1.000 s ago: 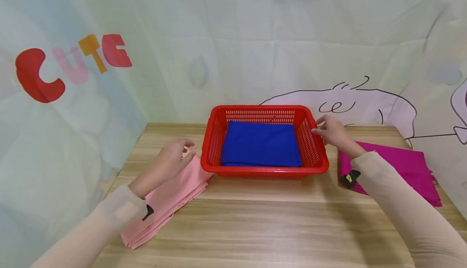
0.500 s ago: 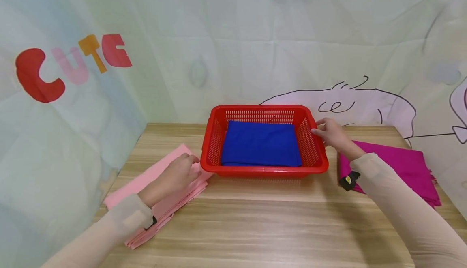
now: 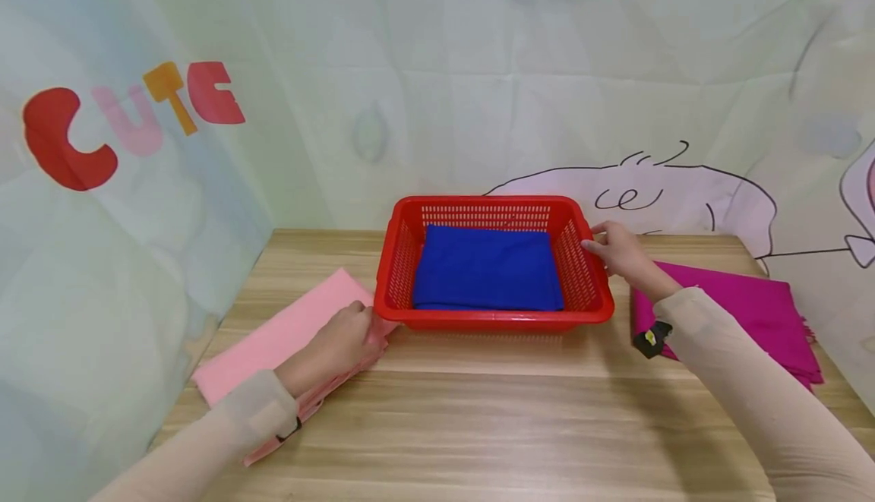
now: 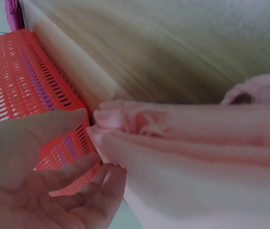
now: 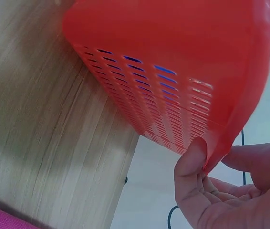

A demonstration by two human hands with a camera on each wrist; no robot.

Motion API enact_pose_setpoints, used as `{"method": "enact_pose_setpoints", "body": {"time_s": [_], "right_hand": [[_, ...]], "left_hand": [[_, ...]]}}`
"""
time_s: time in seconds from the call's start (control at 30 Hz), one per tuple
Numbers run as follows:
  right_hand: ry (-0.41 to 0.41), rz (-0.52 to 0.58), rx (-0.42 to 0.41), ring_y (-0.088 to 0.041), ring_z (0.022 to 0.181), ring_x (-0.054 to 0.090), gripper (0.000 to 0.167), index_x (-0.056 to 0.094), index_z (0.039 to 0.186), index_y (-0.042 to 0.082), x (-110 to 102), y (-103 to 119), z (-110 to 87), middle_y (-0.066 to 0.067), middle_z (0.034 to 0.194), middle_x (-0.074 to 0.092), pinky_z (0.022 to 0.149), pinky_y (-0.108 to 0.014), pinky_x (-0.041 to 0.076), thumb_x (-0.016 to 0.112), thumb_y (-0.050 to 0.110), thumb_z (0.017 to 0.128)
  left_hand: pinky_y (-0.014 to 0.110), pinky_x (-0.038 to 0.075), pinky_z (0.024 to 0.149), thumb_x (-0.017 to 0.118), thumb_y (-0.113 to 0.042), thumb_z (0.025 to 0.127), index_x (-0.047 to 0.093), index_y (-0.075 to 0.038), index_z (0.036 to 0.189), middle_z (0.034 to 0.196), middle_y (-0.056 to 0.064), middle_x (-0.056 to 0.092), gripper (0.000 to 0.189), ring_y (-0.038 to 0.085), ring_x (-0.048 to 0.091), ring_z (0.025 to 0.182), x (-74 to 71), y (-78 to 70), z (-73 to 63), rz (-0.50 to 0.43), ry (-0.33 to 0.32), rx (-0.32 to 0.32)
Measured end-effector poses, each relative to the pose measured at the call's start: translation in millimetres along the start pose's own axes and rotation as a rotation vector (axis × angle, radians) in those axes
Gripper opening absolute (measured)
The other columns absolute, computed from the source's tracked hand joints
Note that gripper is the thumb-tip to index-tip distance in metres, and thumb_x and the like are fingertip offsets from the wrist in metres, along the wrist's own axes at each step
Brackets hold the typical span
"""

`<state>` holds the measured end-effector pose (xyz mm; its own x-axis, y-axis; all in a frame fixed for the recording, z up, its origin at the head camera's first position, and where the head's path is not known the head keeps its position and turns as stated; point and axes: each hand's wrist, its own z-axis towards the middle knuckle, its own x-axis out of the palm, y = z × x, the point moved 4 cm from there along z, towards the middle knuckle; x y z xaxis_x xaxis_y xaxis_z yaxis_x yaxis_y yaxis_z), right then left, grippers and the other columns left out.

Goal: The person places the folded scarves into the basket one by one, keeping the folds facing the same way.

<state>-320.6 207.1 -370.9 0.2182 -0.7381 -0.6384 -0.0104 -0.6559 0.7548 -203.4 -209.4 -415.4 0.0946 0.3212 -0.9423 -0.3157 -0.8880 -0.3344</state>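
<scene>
The basket (image 3: pixel 494 319) is uniform bright red; its walls carry a regular pattern of rows of slots. The folded blue cloth (image 3: pixel 487 268) is plain royal blue. The folded pink cloth (image 3: pixel 266 346) is plain light pink; the folded magenta cloth (image 3: pixel 741 316) is plain magenta. The bench (image 3: pixel 513 411) has a light-brown, streaked wood-grain pattern. The backdrop (image 3: pixel 444 99) is pale green and blue, with black line drawings and lettering in red, pink and orange. The sleeves (image 3: pixel 741 369) are plain cream.
</scene>
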Motion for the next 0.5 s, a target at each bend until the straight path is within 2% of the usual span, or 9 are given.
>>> {"method": "enact_pose_setpoints", "body": {"time_s": [0.17, 0.27, 0.4, 0.5], "right_hand": [[-0.006, -0.02, -0.001, -0.027, 0.081, 0.065, 0.05, 0.032, 0.14, -0.019, 0.7, 0.1, 0.1, -0.032, 0.109, 0.056, 0.064, -0.031, 0.06, 0.052, 0.011, 0.105], [-0.004, -0.024, -0.008, -0.028, 0.082, 0.066, 0.051, 0.031, 0.14, -0.019, 0.7, -0.1, 0.0, -0.032, 0.109, 0.056, 0.064, -0.032, 0.06, 0.052, 0.011, 0.105], [-0.002, -0.02, -0.018, -0.028, 0.082, 0.066, 0.051, 0.031, 0.139, -0.02, 0.9, -0.1, 0.4, -0.033, 0.108, 0.055, 0.064, -0.033, 0.061, 0.052, 0.01, 0.104], [-0.002, -0.02, -0.018, -0.029, 0.082, 0.066, 0.05, 0.03, 0.139, -0.02, 1.1, -0.3, 0.7, -0.033, 0.108, 0.055, 0.064, -0.034, 0.061, 0.051, 0.01, 0.104]], "left_hand": [[0.032, 0.046, 0.057, 0.077, -0.013, 0.083, 0.066, 0.002, 0.099, 0.077, 0.008, 0.054, 0.024, 0.022, 0.051, 0.069, 5.8, 0.5, -0.5, 0.037, -0.007, 0.027], [0.032, 0.045, 0.057, 0.081, -0.014, 0.081, 0.065, 0.0, 0.089, 0.078, 0.01, 0.053, 0.023, 0.023, 0.052, 0.066, 8.5, 0.8, 0.0, 0.062, -0.006, 0.019], [0.033, 0.045, 0.054, 0.079, -0.01, 0.081, 0.059, -0.006, 0.072, 0.074, 0.01, 0.049, 0.022, 0.025, 0.05, 0.062, 10.2, -1.1, 1.0, 0.112, -0.017, 0.029], [0.035, 0.045, 0.052, 0.077, -0.008, 0.08, 0.059, -0.004, 0.07, 0.072, 0.011, 0.048, 0.021, 0.026, 0.049, 0.061, 10.9, -3.0, 1.8, 0.148, -0.026, 0.023]]}}
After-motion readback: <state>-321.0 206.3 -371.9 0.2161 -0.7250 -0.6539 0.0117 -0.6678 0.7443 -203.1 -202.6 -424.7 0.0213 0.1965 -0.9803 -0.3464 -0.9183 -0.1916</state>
